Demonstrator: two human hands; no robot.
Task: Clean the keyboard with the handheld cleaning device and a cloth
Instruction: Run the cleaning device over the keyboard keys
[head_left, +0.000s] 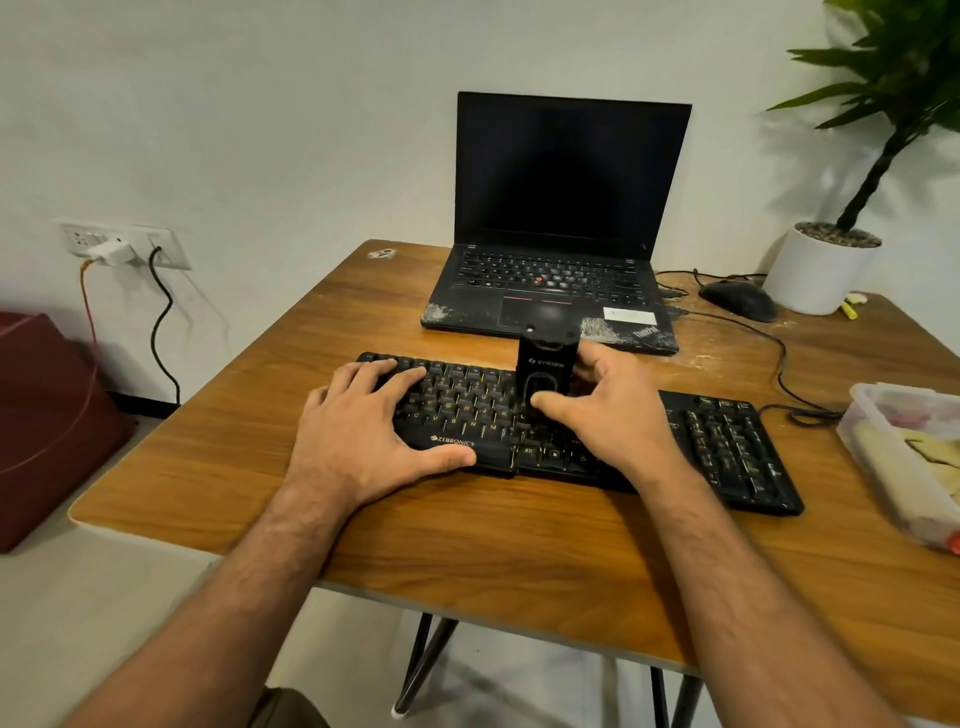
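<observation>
My left hand (363, 431) lies flat, steadying the keyboard (571, 436), while my right hand (608, 410) grips the cleaning device (545, 371) upright over its middle keys

The worktop (467, 530) has bare wood in front of the keyboard (727, 447) and to its left, so a hand can slide there. Behind the keyboard the laptop (561, 218) stands close and blocks the way. On the right a plastic box (904, 457), a mouse (737, 300), its cable (779, 358) and a plant pot (818, 275) fill the room
</observation>
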